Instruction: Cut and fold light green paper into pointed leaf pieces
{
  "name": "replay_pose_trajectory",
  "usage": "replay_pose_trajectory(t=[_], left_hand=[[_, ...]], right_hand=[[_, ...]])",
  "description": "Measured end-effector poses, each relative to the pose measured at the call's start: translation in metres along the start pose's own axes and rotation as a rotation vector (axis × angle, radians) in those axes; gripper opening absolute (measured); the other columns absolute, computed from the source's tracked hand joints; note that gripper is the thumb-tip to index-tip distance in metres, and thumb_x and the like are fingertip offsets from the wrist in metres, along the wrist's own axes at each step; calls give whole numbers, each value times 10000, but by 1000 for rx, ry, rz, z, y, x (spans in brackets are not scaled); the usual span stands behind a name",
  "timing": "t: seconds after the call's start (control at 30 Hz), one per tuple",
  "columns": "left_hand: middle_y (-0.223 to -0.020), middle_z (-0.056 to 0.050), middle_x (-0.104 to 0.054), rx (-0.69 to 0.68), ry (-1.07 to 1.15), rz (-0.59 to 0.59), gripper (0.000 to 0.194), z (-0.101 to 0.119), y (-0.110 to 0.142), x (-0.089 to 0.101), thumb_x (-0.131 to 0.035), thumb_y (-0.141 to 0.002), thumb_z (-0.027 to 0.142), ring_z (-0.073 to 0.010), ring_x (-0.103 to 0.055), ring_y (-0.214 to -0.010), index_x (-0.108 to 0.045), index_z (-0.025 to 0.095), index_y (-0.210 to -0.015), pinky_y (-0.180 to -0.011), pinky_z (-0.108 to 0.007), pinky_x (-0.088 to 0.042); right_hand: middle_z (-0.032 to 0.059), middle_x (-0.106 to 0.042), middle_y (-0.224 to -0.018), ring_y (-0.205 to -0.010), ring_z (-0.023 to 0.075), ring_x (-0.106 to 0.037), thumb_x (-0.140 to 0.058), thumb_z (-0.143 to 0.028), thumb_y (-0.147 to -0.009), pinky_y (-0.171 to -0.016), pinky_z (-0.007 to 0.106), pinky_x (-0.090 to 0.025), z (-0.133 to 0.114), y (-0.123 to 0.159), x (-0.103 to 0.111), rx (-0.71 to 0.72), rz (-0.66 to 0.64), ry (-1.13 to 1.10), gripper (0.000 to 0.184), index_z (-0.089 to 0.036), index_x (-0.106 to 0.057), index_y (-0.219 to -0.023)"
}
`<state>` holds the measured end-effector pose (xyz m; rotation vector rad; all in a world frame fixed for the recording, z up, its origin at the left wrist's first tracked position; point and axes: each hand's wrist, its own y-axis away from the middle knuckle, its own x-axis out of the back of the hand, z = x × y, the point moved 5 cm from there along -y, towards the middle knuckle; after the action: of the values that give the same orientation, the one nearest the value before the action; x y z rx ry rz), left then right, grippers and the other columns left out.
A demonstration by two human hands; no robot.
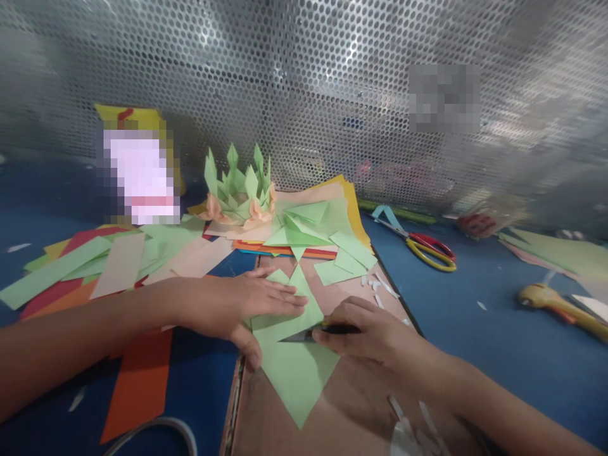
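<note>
Closest to the camera, a pale curved rim (187, 432) lies at the near left, too cropped to identify. Right of it, a brown board (266, 418) covers part of the blue worktop (503, 329), seemingly to shield it from the blade; white offcuts (403, 438) lie near its right side. On the board, green paper (301, 386) points one corner toward the near side, where both hands reach it. The left hand (266, 301) rests flat on its far part, gripping nothing, presumably to stop it sliding. The right hand (361, 326) is clamped around a knife (304, 335), its blade low and pointing left, probably to stay level with the paper; whether it lies on top or between layers, I cannot tell. Scissors (411, 239) lie at the far right, out of the way. Farther off, a folded green-and-peach ornament (235, 206) stands on stacked sheets (351, 209), perhaps for safety from the blade, while loose strips (118, 263) spread at the left, likely leaving working room on the board.
</note>
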<state>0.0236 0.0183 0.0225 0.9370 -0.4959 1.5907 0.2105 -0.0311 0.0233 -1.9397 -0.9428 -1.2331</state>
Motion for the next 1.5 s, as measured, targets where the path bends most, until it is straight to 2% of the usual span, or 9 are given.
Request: replay_pose_trajectory(t=[0.4, 0.57, 0.63, 0.93, 1.07, 1.13, 1.23, 1.37, 1.5], left_hand=[[-1488, -66, -318, -23, -5, -13, 815, 3, 0, 1, -621, -792, 527, -287, -191, -1394, -245, 237, -1454, -1137, -446, -29], [-1489, -17, -312, 16, 13, 0, 477, 8, -1, 5, -351, -977, 405, -212, -204, -1397, -308, 265, -1431, -1143, -397, -5], [-1485, -2, -323, 32, 19, 2, 437, 9, -1, 5, -268, -1004, 357, -173, -217, -1393, -302, 274, -1432, -1142, -376, 32], [-1491, 18, -314, 45, 12, -4, 435, 7, -1, 3, -254, -1008, 348, -135, -208, -1394, -293, 275, -1435, -1134, -340, 93], [-1477, 17, -350, 38, 7, 13, 425, 5, 1, 3, -252, -1010, 334, -121, -233, -1385, -339, 249, -1417, -1137, -314, 80], [-1462, 19, -381, 22, -4, 41, 411, 3, 1, 3, -267, -1008, 325, -119, -264, -1373, -376, 249, -1397, -1139, -302, 67], [-1434, -18, -428, -16, -50, 119, 426, 3, 1, 2, -418, -959, 376, -165, -325, -1347, -425, 238, -1363, -1144, -328, 27], [-1404, -50, -464, -36, -100, 183, 505, 4, 0, -1, -555, -879, 432, -230, -344, -1330, -449, 224, -1326, -1145, -384, -18], [-1381, -92, -473, -29, -134, 218, 550, 2, -1, -4, -568, -864, 450, -272, -348, -1313, -416, 195, -1327, -1135, -428, -73]], right_hand=[[79, -576, -942, -870, 185, -485, -447, -127, -919, -741, 313, -424, -3, -2, -8, 27, -36, 16, 380, -246, -508, -1274], [101, -585, -983, -882, 187, -482, -448, -155, -918, -745, 310, -426, -9, -3, -5, 37, -25, 6, 323, -193, -546, -1224], [105, -586, -996, -896, 193, -481, -449, -163, -919, -761, 319, -423, -9, -3, -5, 42, -53, 5, 326, -188, -544, -1230], [89, -600, -996, -887, 181, -491, -483, -161, -909, -771, 310, -419, -14, -4, -5, 46, -70, -17, 338, -202, -551, -1238], [51, -617, -980, -941, 155, -517, -506, -182, -916, -805, 266, -426, -7, 1, 5, -8, -80, -100, 261, -260, -627, -1134], [71, -596, -1061, -980, 157, -532, -493, -157, -912, -829, 269, -435, 3, 8, 13, 12, -136, -148, 313, -264, -601, -1185], [89, -591, -1067, -958, 159, -569, -461, -181, -923, -799, 257, -463, 32, 19, 31, -109, -79, -149, 302, -250, -585, -1190], [100, -611, -1068, -971, 217, -591, -484, -259, -896, -800, 325, -489, 68, 36, 48, -385, 11, 60, 258, -214, -560, -1138], [88, -634, -1030, -911, 239, -620, -537, -277, -836, -733, 344, -515, 73, 44, 51, -516, -54, 186, 263, -220, -556, -1092]])
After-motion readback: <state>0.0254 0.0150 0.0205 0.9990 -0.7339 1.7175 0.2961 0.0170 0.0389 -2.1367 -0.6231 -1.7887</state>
